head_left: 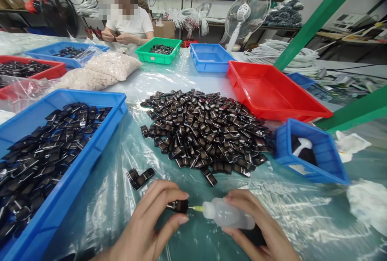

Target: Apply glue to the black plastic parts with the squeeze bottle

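My left hand (151,222) pinches a small black plastic part (179,206) between thumb and fingers near the table's front edge. My right hand (260,228) grips a small translucent squeeze bottle (228,215); its yellow nozzle tip (197,209) touches the end of the black part. Just beyond the hands lies a large heap of the same black parts (205,130) on clear plastic sheeting. Two loose black parts (139,177) lie left of the heap, close to my left hand.
A blue tray of black parts (99,140) sits at left, an empty red tray (272,92) at right, a small blue bin (314,152) beside it. Farther back are green (159,56), blue (208,57) and red trays, bags of white pieces (115,64), a fan (246,11). A person (128,23) works across the table.
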`<state>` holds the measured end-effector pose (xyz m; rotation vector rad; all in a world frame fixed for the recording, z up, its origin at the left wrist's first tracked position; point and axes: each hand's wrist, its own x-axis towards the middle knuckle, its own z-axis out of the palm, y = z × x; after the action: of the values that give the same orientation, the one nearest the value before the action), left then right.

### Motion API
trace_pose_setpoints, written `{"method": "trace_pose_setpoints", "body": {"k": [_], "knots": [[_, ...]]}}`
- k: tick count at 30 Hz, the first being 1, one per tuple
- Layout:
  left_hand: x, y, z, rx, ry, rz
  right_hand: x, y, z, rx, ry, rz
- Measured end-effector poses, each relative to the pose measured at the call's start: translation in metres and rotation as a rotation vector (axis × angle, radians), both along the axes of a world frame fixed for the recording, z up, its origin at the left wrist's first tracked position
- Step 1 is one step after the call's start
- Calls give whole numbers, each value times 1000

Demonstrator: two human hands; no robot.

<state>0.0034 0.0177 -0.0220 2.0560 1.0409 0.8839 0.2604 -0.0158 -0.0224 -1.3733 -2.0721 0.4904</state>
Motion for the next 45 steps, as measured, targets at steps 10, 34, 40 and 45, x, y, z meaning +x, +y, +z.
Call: {"method": "trace_pose_setpoints", "body": {"k": [10,34,40,45], "knots": [[4,-1,5,-5,-12,-56,5,0,7,84,-99,58],[2,0,4,51,-33,-96,7,0,8,125,-102,71],[4,0,6,16,-21,-60,7,-3,8,112,-116,40],[4,0,3,48,-45,-42,6,-2,9,101,-127,35]]}}
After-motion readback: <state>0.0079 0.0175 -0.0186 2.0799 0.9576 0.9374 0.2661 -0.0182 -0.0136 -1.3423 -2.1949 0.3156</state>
